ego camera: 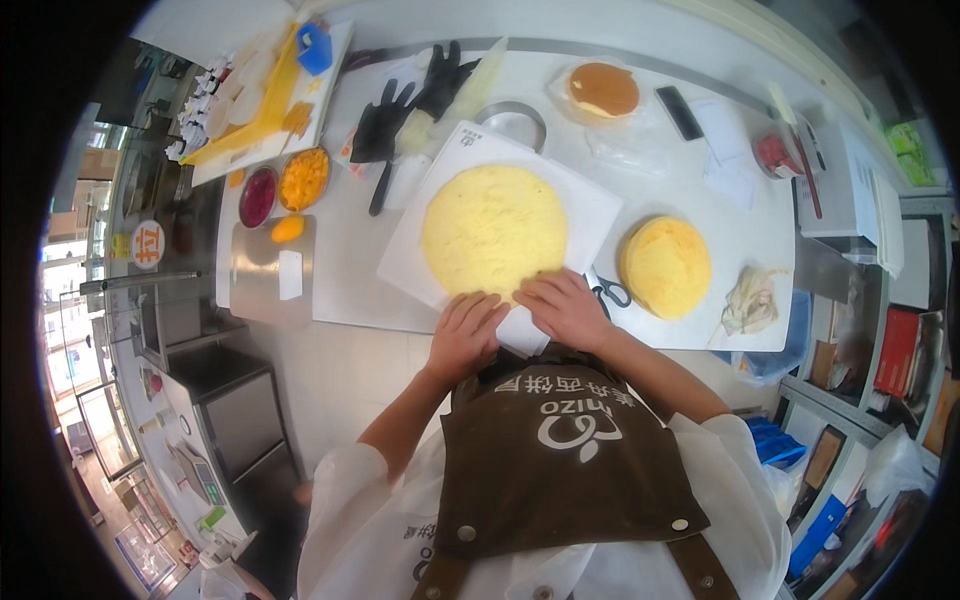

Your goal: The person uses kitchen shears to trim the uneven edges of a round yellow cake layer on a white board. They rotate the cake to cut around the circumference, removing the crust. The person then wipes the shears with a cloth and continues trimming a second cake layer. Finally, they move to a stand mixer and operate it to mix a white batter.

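A round yellow sponge cake layer (pixel 495 229) lies flat on a sheet of white paper (pixel 589 199) in front of me. My left hand (pixel 469 330) and my right hand (pixel 562 304) rest side by side at its near edge, fingers bent over the rim of the cake and the paper. Whether the fingertips pinch anything is hidden. Beyond the paper stands a metal cake ring (pixel 536 120). A second round sponge cake (pixel 666 266) sits to the right, with black-handled scissors (pixel 615 292) between it and my right hand.
Black gloves (pixel 382 124), a piping bag (pixel 480 79) and a black-handled tool (pixel 381 189) lie at the back left. Bowls of diced orange fruit (pixel 304 178) and purple filling (pixel 259 196) stand left. A browned cake round (pixel 602 90), phone (pixel 679 113) and crumpled cloth (pixel 750 301) are elsewhere on the table.
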Demonstrator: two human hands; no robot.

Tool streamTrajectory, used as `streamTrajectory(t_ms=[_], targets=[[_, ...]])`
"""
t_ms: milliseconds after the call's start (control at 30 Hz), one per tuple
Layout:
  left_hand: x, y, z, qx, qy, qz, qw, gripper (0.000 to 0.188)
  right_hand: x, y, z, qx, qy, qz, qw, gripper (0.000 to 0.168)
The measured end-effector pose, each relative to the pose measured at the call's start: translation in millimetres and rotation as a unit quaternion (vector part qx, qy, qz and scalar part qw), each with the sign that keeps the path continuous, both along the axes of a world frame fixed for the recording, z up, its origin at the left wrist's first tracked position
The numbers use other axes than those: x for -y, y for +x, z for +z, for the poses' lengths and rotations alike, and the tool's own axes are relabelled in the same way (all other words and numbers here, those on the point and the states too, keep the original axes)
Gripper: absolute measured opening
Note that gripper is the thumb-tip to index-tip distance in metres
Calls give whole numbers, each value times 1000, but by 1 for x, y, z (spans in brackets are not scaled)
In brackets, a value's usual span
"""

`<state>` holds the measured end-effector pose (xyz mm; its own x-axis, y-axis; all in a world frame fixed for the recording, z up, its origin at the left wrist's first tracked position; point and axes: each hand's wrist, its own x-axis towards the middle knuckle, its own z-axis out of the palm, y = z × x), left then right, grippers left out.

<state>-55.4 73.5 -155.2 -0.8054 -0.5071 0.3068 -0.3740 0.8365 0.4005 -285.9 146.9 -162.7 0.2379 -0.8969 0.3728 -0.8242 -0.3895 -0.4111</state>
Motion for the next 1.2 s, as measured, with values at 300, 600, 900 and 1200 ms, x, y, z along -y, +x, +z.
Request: streamTrajectory(t_ms=[300, 600, 900, 1200], targets=[[10, -7, 0, -96, 112, 197, 969, 51, -20, 8, 4, -46, 43, -30, 998, 57], [16, -8, -9, -1, 104, 260, 960, 90, -29, 13, -1, -37, 53, -33, 997, 55], [64, 20, -1, -30, 136, 175, 975, 90, -24, 18, 16, 40, 8, -19, 999, 47], [42, -4, 11, -33, 125, 293, 947, 79, -35, -21, 2, 90, 70, -105, 988, 33]])
